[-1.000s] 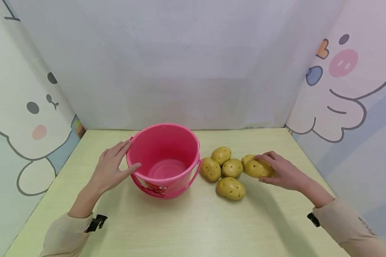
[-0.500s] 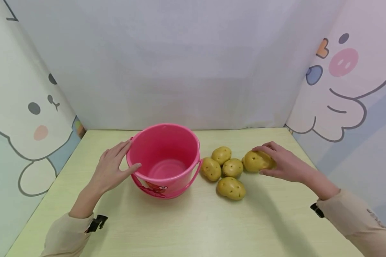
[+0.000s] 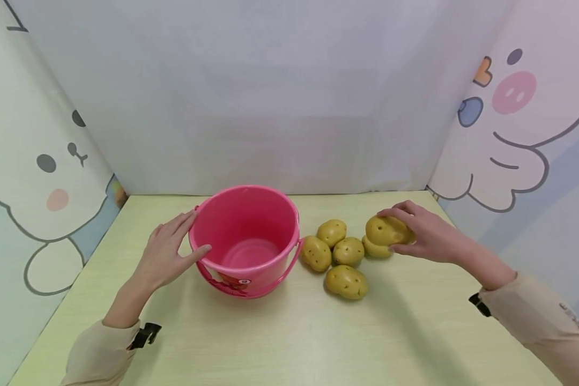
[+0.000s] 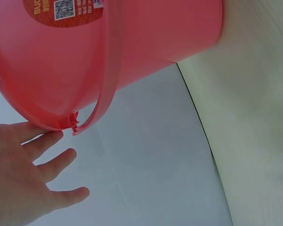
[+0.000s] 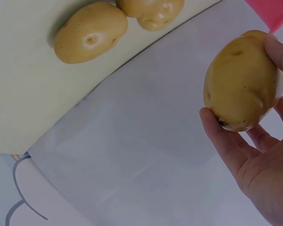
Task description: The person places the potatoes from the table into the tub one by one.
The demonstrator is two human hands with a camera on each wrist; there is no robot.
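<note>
One potato is up in the right hand, right of centre in the head view, gripped between thumb and curled fingers! Over to the right wrist view: it sits toward the right edge, fingertips on either side, with clear space between it and the loose ones along the top.

In the head view, just below the held one and partly hidden by it, a second potato lies on the pale table; whether those two touch, I cannot tell. Then, left of it, a tight huddle: a central potato, an upper potato and a left-hand potato, with a lower potato just beneath them.

Across to the left of centre, and what a splash of pink: the bucket, upright, its mouth facing us. The left hand is on its left rim, fingers spread wide, thumb reaching across the near edge. The left wrist view backs that up: two fingertips at the rim, lower left, close to where the handle hooks on, and an orange-red label at upper left.

Beige sleeves come in from both lower corners, a black strap at each cuff. Pale backdrop up top, cartoon figures flanking left and right.
</note>
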